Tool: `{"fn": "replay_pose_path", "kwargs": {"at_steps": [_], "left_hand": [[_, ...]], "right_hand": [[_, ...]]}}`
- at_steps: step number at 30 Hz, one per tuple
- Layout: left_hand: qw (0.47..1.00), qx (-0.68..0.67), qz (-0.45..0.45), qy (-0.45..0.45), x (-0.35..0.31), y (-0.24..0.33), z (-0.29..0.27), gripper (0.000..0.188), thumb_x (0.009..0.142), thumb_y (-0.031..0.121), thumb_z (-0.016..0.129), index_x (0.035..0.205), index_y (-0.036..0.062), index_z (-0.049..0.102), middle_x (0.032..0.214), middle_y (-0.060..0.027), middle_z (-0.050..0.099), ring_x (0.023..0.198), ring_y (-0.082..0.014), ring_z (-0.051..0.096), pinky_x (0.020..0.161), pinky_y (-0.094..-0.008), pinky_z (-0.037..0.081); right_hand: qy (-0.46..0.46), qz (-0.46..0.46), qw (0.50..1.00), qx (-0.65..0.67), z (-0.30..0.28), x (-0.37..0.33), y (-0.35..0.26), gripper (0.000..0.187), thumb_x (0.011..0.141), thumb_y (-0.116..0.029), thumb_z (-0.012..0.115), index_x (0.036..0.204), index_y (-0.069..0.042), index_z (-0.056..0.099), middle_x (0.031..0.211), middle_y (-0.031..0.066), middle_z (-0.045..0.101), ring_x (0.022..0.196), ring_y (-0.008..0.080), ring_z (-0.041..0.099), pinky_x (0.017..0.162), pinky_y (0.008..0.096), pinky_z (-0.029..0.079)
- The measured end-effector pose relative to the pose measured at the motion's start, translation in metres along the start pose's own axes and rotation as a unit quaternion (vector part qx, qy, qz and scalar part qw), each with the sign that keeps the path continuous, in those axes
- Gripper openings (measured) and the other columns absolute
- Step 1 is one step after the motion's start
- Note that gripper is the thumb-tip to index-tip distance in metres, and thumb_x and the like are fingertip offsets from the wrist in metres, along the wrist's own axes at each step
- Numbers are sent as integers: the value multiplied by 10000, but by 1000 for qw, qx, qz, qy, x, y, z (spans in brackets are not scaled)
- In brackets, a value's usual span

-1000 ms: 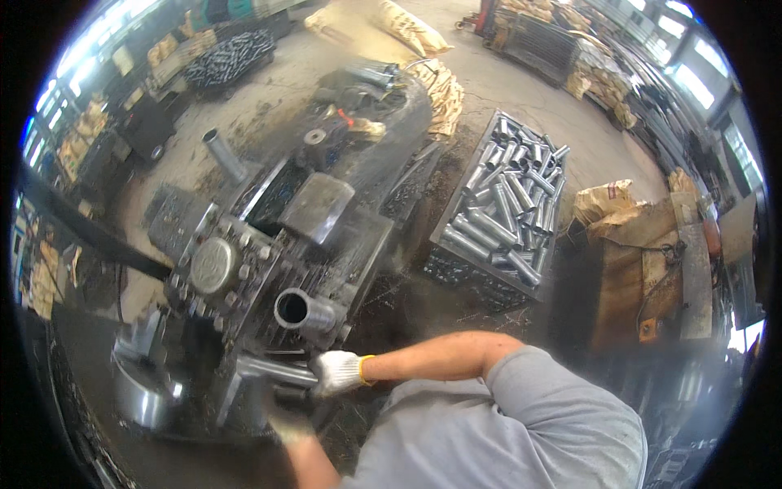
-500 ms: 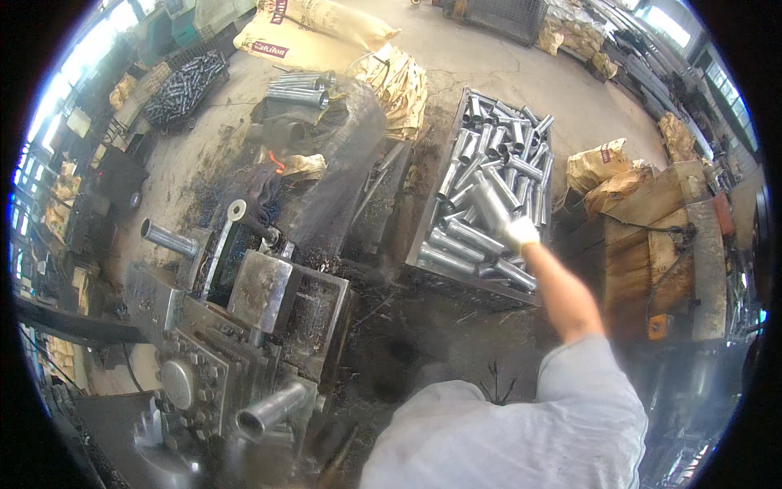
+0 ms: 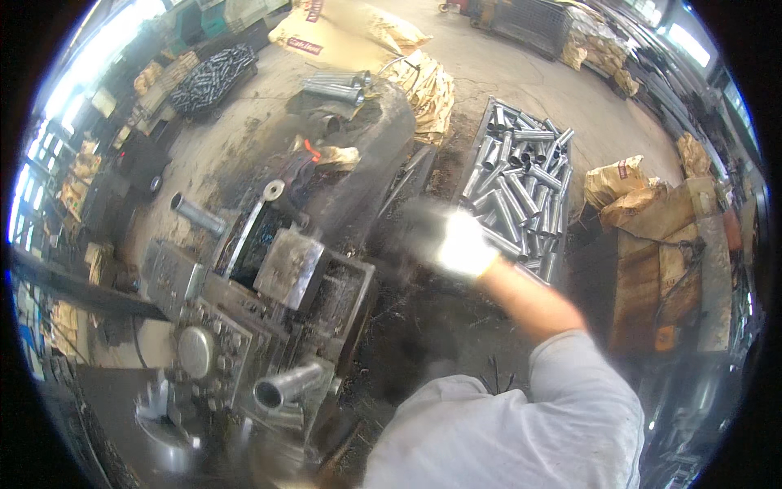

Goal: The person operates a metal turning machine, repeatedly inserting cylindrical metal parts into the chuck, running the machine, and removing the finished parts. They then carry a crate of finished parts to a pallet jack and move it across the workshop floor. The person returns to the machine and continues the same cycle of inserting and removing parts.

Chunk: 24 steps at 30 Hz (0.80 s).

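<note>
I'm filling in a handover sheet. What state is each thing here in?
Right hand: gloved, blurred, grip unclear
Metal tubes: loosely piled, pointing different ways
Crate: open-topped, well filled
Tube at the machine front: near end open
Sack at right: crumpled

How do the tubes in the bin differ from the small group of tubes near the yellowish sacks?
Layout: the bin tubes lie jumbled at many angles; the small group lies roughly side by side.
Count: the bin tubes are many; the small group has only a few.
Shared: both are silvery, shiny and tubular.
</note>
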State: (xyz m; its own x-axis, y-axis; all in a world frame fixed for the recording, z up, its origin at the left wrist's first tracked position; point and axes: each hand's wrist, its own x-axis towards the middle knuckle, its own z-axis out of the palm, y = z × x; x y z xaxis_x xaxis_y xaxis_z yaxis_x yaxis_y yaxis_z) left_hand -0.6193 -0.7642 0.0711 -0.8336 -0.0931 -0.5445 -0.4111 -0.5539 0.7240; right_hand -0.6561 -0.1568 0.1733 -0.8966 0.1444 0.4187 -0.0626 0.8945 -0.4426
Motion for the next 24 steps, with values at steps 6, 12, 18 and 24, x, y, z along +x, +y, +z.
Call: {"fn": "replay_pose_path", "kwargs": {"at_steps": [6,12,18,24], "left_hand": [[944,-215,-121,-220,-33,9,-3,522,1108,446,451,1347,14,622,1152,-71,749,952,-179,724,857,-346,595],[974,-64,-50,-212,-75,6,28,679,1046,605,525,1419,38,560,1205,-106,702,1033,-239,711,889,-419,603],[981,-115,35,-149,-77,38,25,595,1013,578,558,1257,37,611,1063,-145,725,873,-265,747,720,-418,656],[988,-111,84,-63,-45,56,-28,648,1014,660,517,1164,39,631,910,-154,714,752,-314,740,682,-458,647]], "right_hand": [[-258,-104,921,274,113,7,-217,960,729,-472,875,1484,-23,486,1296,256,669,1171,401,681,977,448,564],[-262,-239,925,136,122,-18,-312,500,735,-373,854,1123,-88,717,891,148,755,800,360,758,693,462,622],[-312,-278,865,276,164,-81,-355,549,824,-141,702,1354,-64,583,1186,188,676,1047,478,674,867,533,586],[-317,-165,931,-69,250,-84,-351,384,843,-326,754,1096,-65,632,940,177,729,793,390,736,689,503,588]]}}
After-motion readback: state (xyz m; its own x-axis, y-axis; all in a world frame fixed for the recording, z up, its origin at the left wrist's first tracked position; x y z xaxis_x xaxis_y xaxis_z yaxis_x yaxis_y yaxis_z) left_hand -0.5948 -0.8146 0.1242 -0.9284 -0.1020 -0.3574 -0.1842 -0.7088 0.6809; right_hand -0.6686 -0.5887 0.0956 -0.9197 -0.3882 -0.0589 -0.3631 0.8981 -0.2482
